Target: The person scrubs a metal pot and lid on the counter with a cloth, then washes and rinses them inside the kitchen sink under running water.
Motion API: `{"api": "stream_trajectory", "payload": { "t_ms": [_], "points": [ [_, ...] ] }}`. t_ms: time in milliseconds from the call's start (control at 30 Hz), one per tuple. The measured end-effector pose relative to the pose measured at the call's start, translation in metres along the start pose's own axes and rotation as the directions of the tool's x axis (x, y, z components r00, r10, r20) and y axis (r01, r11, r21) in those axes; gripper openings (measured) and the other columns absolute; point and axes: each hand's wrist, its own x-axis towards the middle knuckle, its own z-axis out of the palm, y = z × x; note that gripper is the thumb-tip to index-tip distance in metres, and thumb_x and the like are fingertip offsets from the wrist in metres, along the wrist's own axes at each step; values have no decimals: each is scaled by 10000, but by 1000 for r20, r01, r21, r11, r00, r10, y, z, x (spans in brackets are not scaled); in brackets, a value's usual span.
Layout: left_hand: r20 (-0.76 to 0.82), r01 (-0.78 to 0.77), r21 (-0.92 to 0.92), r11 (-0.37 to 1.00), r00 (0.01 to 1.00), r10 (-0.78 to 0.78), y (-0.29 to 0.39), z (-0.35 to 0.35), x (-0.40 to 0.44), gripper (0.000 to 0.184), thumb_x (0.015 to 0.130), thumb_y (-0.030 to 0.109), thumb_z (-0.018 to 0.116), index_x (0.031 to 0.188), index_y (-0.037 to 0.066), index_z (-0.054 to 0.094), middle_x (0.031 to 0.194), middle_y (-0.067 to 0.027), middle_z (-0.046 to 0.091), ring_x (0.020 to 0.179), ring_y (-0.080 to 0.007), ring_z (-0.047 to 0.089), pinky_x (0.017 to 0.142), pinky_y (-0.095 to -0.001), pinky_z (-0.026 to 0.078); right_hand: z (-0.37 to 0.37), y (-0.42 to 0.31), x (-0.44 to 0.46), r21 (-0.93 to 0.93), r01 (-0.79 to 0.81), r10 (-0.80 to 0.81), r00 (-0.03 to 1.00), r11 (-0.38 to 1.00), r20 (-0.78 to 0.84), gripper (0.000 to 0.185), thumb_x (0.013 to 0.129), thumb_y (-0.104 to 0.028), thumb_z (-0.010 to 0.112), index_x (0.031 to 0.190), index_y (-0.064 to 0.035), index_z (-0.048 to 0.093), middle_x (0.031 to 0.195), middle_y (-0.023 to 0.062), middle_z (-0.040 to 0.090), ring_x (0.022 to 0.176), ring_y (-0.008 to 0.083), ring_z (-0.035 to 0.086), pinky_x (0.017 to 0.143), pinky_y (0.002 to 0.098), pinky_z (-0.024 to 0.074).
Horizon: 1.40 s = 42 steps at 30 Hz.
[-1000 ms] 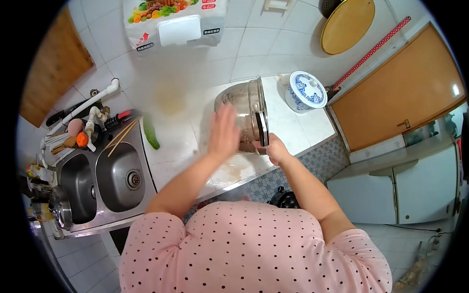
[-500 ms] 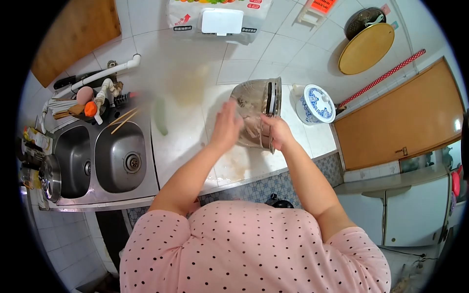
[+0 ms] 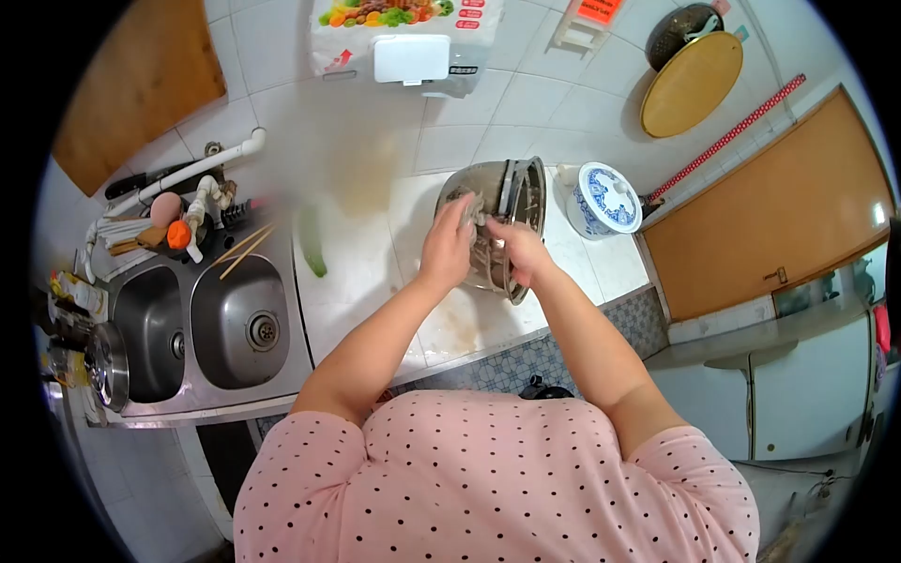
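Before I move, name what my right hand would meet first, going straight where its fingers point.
Probably the greyish crumpled material just ahead of the right hand, then the left hand, though depth there is unclear.

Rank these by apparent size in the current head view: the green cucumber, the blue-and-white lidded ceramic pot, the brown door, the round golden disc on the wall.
1. Brown door
2. Round golden disc
3. Blue-and-white ceramic pot
4. Green cucumber, its upper end blurred

Both arms reach forward; left hand (image 3: 447,246) upright, fingers extended; right hand (image 3: 522,251) half curled.
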Motion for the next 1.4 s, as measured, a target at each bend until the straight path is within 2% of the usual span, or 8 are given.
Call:
{"api": "stream_trajectory", "payload": {
  "t_ms": [133, 500, 667, 933, 1100, 1200, 1300, 1400],
  "points": [
    [-70, -165, 172, 971, 981, 179, 39, 11, 17, 545, 846, 242, 626, 1291, 24, 401, 1132, -224, 541, 1064, -351, 551, 880, -389, 447, 9, 8, -11, -231, 63, -87, 992, 971, -96, 310, 911, -208, 524, 1080, 49, 560, 992, 135, 615, 841, 201, 597, 724, 339, 487],
    [13, 313, -60, 948, 950, -313, 39, 17, 62, 441, 862, 196, 625, 1225, 11, 458, 946, -171, 626, 571, -196, 629, 444, -307, 484, -71, 109, -29, -867, 329, -418, 894, 375, 159, 221, 879, -203, 583, 1020, -48, 653, 892, 189, 650, 791, 319, 620, 721, 359, 484],
    [-21, 90, 171, 981, 996, -87, 22, 23, 85, 532, 886, 313, 578, 1307, 25, 428, 1196, -234, 562, 1152, -362, 510, 989, -412, 378, -52, 93, -51, -832, 332, -423, 897, 445, 131, 235, 890, -249, 577, 948, -39, 663, 830, 215, 625, 747, 379, 599, 675, 394, 478],
    [270, -376, 659, 651, 926, 262, 2, 50, -33, 483, 891, 202, 499, 1323, -4, 430, 1378, -202, 422, 1305, -355, 342, 1072, -428, 274, -64, 83, -46, -822, 378, -486, 862, 426, 145, 333, 904, -338, 558, 857, -21, 652, 747, 228, 607, 692, 406, 584, 630, 432, 469],
    [134, 159, 355, 921, 966, -219, -15, 28, 66, 353, 936, 200, 424, 1181, -21, 550, 1220, -234, 546, 1095, -436, 520, 945, -459, 403, -62, 74, -62, -846, 319, -377, 913, 427, 154, 354, 910, -354, 545, 853, -23, 654, 736, 219, 611, 676, 403, 586, 631, 433, 480],
    [202, -46, 499, 865, 977, -65, -41, 5, 85, 301, 964, 212, 433, 1135, -5, 555, 1081, -143, 632, 926, -339, 609, 785, -382, 487, -64, 81, -69, -856, 390, -370, 892, 340, 260, 319, 901, -335, 555, 885, -33, 658, 769, 204, 629, 697, 386, 603, 661, 433, 492],
    [-9, 310, -330, 892, 944, -331, 1, 19, 73, 298, 989, 232, 406, 1129, 20, 562, 978, -78, 635, 825, -203, 606, 713, -314, 486, -78, 96, -67, -845, 458, -387, 858, 275, 339, 289, 892, -317, 562, 904, -46, 664, 778, 197, 634, 726, 385, 614, 679, 436, 497],
    [23, 280, -377, 883, 956, -293, 22, 29, 62, 302, 986, 205, 441, 1234, 38, 470, 917, -47, 586, 739, -116, 542, 658, -261, 469, -81, 86, -76, -858, 432, -330, 882, 279, 337, 266, 891, -294, 550, 944, -61, 666, 820, 188, 645, 773, 380, 618, 704, 442, 496]
  ]
}}
